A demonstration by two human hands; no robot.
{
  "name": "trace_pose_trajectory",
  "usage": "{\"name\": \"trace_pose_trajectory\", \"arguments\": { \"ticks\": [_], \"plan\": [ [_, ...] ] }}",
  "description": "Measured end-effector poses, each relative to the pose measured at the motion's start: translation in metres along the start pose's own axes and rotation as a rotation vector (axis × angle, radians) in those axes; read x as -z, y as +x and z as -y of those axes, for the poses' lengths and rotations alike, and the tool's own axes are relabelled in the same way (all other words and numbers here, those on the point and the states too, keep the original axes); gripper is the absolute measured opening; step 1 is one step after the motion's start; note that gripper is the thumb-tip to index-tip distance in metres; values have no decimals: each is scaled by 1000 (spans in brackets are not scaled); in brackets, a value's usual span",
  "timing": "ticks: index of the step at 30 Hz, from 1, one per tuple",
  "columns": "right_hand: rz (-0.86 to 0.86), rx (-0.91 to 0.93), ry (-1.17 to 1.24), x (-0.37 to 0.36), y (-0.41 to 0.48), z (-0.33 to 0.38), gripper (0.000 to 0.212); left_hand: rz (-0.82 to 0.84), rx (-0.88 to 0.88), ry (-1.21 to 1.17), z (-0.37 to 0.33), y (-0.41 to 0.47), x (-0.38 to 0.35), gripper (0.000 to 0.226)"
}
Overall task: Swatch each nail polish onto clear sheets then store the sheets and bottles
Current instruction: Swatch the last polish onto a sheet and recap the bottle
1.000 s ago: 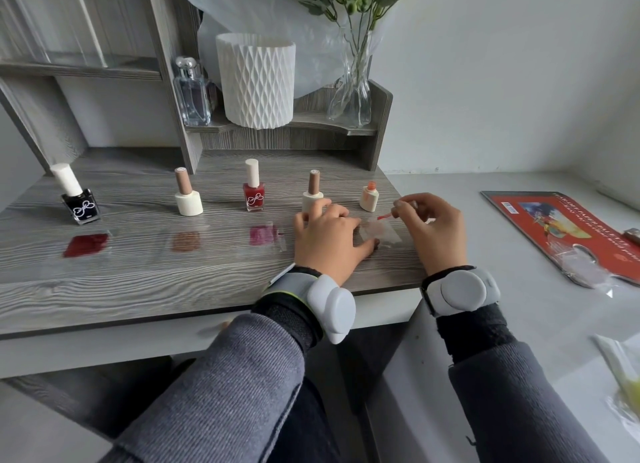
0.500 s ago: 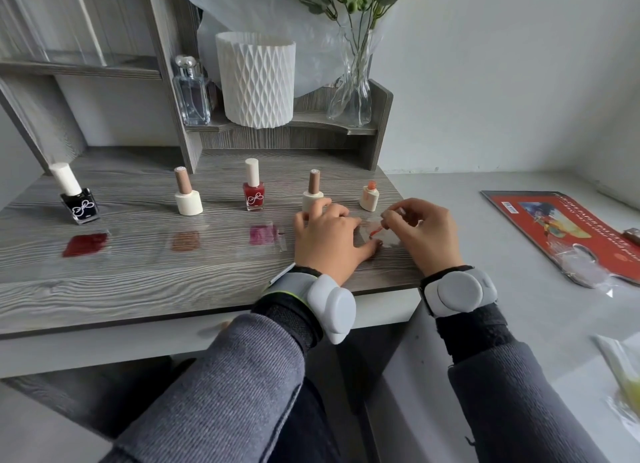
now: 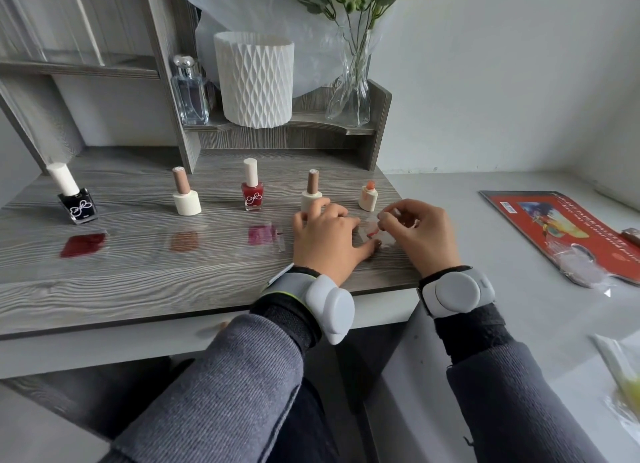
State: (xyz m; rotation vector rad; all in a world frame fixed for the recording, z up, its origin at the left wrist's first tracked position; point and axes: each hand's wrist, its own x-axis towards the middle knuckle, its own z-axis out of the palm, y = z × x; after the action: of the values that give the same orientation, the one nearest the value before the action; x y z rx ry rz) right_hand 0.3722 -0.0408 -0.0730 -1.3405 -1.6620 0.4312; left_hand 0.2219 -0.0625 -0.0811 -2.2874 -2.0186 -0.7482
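Most of the brush (image 3: 373, 233) is hidden inside the right hand (image 3: 417, 235) grip, fingers pinched tight on it, only the orange tip showing; clear sheet (image 3: 387, 241) faint, centre frame, under that tip; left hand (image 3: 323, 235) flat, fingers spread, thumb touching the sheet; uncapped bottle (image 3: 367, 199) just above on the surface (image 3: 145, 282).

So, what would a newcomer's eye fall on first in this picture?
Probably the hands at the right end of the desk: the left hand presses a clear sheet flat while the right hand pinches a brush over it. Left of them lie a dark red swatch, a brown swatch and a pink swatch in a line. The red pad at far right also stands out.
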Motion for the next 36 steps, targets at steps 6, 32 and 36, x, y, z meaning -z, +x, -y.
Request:
{"name": "trace_pose_trajectory", "arguments": {
  "ticks": [6, 32, 36],
  "plan": [
    [-185, -49, -2, 2, 0, -4, 8, -2, 1, -4, 0, -1, 1, 49],
    [-59, -46, -20, -1, 2, -4, 8, 9, 4, -5, -1, -1, 3, 49],
    [-155, -85, -19, 1, 1, -4, 7, 8, 3, -1, -1, -1, 2, 50]
  ]
}}
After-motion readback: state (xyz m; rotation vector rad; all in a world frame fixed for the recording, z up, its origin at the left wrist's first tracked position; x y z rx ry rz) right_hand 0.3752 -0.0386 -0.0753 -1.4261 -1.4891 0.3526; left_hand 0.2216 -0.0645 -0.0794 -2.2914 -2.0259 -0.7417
